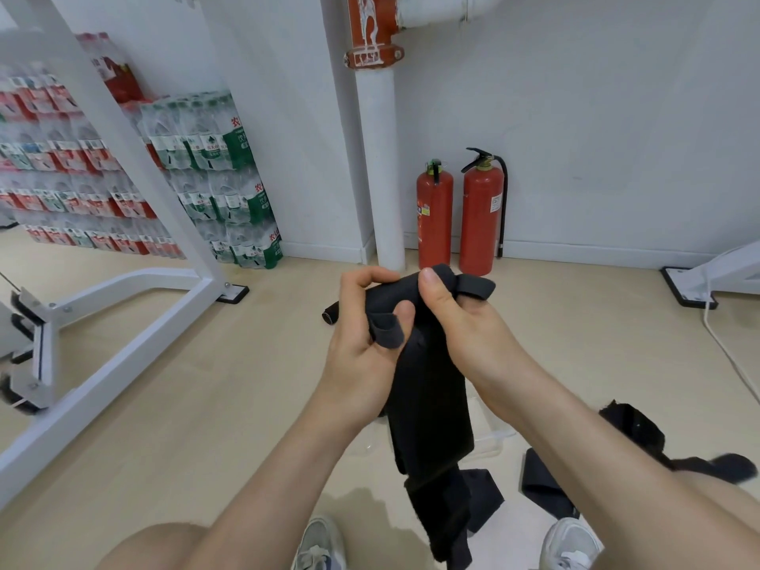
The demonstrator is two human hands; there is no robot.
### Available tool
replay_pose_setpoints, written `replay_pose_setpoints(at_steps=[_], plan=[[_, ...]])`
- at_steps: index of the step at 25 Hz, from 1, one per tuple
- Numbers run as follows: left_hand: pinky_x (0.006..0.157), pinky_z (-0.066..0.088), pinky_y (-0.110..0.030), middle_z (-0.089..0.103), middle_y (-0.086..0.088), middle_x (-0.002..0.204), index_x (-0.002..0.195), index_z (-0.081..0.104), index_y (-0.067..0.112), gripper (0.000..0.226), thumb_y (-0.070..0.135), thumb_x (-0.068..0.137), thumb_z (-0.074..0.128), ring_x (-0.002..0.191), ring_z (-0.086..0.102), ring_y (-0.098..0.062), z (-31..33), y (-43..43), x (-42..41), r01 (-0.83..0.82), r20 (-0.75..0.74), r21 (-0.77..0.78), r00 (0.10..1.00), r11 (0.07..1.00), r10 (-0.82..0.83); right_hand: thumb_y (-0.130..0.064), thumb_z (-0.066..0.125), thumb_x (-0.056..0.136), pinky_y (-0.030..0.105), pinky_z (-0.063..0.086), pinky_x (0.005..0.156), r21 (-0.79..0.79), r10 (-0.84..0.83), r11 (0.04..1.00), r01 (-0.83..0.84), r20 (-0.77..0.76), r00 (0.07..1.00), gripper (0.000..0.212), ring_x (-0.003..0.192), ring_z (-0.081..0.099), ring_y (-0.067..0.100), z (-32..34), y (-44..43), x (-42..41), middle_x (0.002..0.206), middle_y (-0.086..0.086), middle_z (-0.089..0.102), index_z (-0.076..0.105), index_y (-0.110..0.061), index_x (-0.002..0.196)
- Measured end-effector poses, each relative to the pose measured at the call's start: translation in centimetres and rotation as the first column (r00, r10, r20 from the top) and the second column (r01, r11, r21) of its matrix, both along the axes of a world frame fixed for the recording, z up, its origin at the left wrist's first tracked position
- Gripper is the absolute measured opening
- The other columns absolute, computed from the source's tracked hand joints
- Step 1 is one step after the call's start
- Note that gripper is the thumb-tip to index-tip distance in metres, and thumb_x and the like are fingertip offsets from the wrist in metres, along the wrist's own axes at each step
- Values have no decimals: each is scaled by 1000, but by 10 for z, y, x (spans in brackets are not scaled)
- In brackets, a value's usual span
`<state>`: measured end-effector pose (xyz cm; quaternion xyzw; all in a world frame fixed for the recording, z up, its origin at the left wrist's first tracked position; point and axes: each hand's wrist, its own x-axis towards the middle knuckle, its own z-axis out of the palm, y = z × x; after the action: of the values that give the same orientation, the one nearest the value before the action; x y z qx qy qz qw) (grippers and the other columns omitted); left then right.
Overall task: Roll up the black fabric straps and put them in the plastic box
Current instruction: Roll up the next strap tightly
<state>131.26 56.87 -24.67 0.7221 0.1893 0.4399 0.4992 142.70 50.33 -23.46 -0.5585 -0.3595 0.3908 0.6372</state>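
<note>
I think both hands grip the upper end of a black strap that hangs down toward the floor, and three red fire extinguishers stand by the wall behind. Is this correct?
Not quite: the head view shows two red fire extinguishers by the wall, not three. The rest holds: the left hand and right hand grip the upper end of the black strap, which hangs toward the floor.

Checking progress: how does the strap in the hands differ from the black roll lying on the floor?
The held strap hangs long and mostly unrolled, gripped by the left hand and right hand; the floor roll is a tight small cylinder, lying untouched. Both are black fabric.
</note>
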Motion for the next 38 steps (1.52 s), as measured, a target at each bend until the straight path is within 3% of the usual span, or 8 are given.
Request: replay_pose_setpoints(at_steps=[3, 5, 10, 15, 22, 27, 33, 38], plan=[[70, 54, -26, 66, 7, 87, 105, 49, 30, 24, 24, 86, 63, 80, 65, -12, 2, -5, 5, 65, 162, -382, 987, 922, -3, -39, 48, 100, 20, 55, 82, 10, -22, 1000, 23, -50, 999, 29, 96, 71, 9, -5, 5, -5, 99, 1, 76, 68, -19, 103], [73, 54, -32, 68, -1, 90, 103, 55, 29, 22, 29, 85, 69, 83, 66, -16, 7, -5, 6, 23, 142, -432, 989, 902, 43, -35, 49, 100, 18, 56, 80, 27, -11, 1000, 14, -88, 996, 27, 96, 71, 9, -4, 7, -4, 101, 2, 76, 69, -16, 104], [81, 57, -33, 74, 0, 96, 103, 73, 20, 19, 15, 85, 74, 92, 71, -16, 18, 18, -9, -90, -77, -210, 994, 973, 76, -28, 59, 96, 34, 56, 91, 22, 10, 1000, -7, -131, 991, 29, 101, 71, 21, 0, 5, 10, 108, 11, 74, 65, -7, 114], [79, 47, -11, 71, 10, 95, 103, 69, 22, 32, -4, 84, 69, 89, 65, 2, 18, 15, -8, -101, -127, 37, 986, 994, 105, -37, 61, 93, 41, 54, 96, -8, 60, 998, -62, -156, 986, 29, 100, 71, 22, -1, 4, 15, 105, 12, 75, 72, -13, 106], [100, 47, -27, 56, 7, 128, 128, 52, 32, 43, 5, 95, 59, 115, 58, -5, 8, 5, -1, 6, -111, -166, 993, 986, -25, -8, 61, 92, 42, 57, 89, 83, 121, 990, -114, -93, 988, 23, 102, 69, 29, -8, 2, 21, 107, 12, 73, 72, -17, 110], [79, 60, -34, 70, -8, 102, 113, 65, 26, 38, 43, 79, 66, 87, 72, -14, 23, 22, -14, 15, -247, -283, 965, 959, -88, -3, 76, 75, 32, 56, 81, 142, 115, 983, -114, -2, 993, 33, 94, 69, 23, -8, 2, 31, 98, 4, 71, 73, -21, 103], [64, 56, -23, 71, -6, 99, 108, 71, 18, 32, 0, 82, 73, 78, 70, -10, 22, 22, -17, -20, -115, -181, 993, 983, -1, -16, 72, 76, 45, 58, 86, 63, 220, 975, -215, -85, 972, 48, 99, 71, 32, -2, -1, 34, 104, 13, 72, 62, -13, 123], [75, 55, -22, 74, 10, 96, 100, 71, 32, 47, -8, 77, 74, 88, 70, -8, 18, 22, -15, -4, -129, -70, 992, 998, -5, -28, 69, 85, 58, 47, 89, 41, 217, 976, -214, -71, 974, 38, 92, 69, 31, -7, -1, 34, 102, 12, 70, 64, -14, 120]])
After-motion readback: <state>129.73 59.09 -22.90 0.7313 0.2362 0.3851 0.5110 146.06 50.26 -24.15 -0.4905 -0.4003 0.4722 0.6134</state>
